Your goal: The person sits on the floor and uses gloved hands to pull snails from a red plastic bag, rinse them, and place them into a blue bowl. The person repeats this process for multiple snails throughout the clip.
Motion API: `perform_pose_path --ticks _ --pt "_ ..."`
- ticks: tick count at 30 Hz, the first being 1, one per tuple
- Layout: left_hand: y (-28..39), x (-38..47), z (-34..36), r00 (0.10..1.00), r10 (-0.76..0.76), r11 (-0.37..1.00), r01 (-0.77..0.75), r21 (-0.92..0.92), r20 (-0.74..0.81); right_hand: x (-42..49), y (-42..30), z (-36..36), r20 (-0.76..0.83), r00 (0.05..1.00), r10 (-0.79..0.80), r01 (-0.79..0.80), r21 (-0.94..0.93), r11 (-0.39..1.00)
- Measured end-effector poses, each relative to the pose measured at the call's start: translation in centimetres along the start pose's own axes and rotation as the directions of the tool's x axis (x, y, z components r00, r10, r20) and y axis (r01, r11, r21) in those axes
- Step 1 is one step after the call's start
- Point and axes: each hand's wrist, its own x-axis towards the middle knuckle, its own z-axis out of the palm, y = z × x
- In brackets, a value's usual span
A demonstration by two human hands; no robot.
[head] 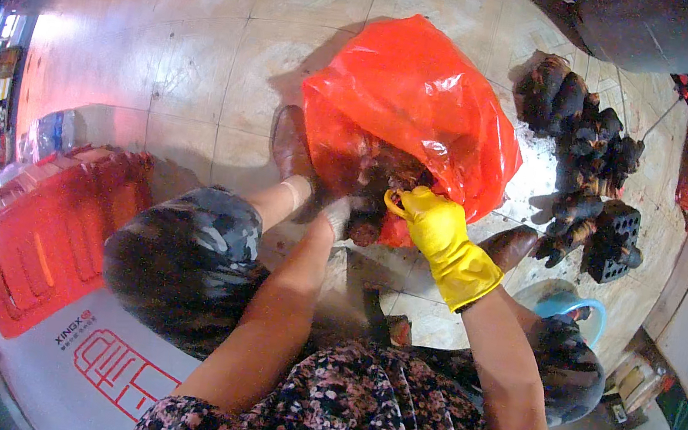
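My left hand (pixel 335 215), in a pale knit glove, is at the left side of a dark brown, rough piece (pixel 366 223); its fingertips blend into the dark and their grip is unclear. My right hand (pixel 426 213), in a yellow rubber glove, is curled at the piece's upper right. A yellow loop shows at its fingers; whether it is a glove finger or a handle I cannot tell. Both hands are at the mouth of a large red plastic bag (pixel 428 88) on the tiled floor, with more dark pieces inside.
Charred-looking dark pieces (pixel 583 133) lie piled at the right, some by a black perforated block (pixel 616 243). A light blue basin (pixel 597 316) is beside my right knee. A red plastic crate (pixel 50 240) stands left, near a printed white box (pixel 99 359). My brown shoes (pixel 291 142) flank the bag.
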Motion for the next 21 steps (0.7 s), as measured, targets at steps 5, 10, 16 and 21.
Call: perform_pose_path --ticks 5,10,16,21 --pt "-1.5 1.9 -0.9 0.998 0.065 0.991 -0.063 -0.118 0.013 -1.6 -0.6 1.8 -0.010 1.000 -0.029 0.028 -0.078 0.997" --pt "-1.5 1.4 -0.1 0.998 0.020 0.982 -0.010 -0.187 0.053 -2.0 -2.2 0.6 0.142 0.989 -0.036 0.066 -0.208 0.976" --pt "-0.7 0.8 1.3 0.988 -0.054 0.969 0.087 -0.233 0.147 -1.8 -2.2 -1.1 0.078 0.992 -0.096 0.110 -0.196 0.975" --pt "-0.2 0.0 2.4 0.949 -0.209 0.945 0.258 -0.199 0.236 -0.6 -2.0 -0.6 0.068 0.998 0.011 0.000 -0.162 0.987"
